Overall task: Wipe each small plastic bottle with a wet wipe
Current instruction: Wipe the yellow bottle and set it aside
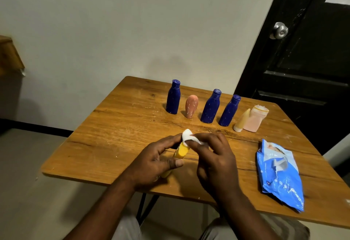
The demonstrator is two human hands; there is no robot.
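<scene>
Small yellow plastic bottle (pixel 180 151) is being held tilted just above the near middle of the wooden surface (pixel 113 126), with its top end pointing away from the person. The left hand (pixel 155 162) is gripping its lower body, fingers and thumb curled round it. The right hand (pixel 216 156) is pinching a folded white wet wipe (pixel 187 135) and pressing it over the bottle's upper end. Both hands are meeting at the bottle, and the wipe is hiding the cap.

Standing in a row behind are three dark blue plastic bottles (pixel 173 99) (pixel 211 107) (pixel 230 111). A rounded pink bottle (pixel 191 107) is standing between the first two. At the right end, a cream cone-shaped tube (pixel 241 121) is standing just beside a pale pink squarish bottle (pixel 254 118). A blue wet-wipe pack (pixel 278 171) is lying to the right, apart from the hands.

Risks, as judged:
- Wetted plastic may be getting slippery in the left grip, and a dropped bottle could roll off the near edge.
- The area under the left palm is going unwiped unless the bottle is regripped.
- The row is standing close together, so a careless reach for the next bottle could topple its neighbours.
</scene>
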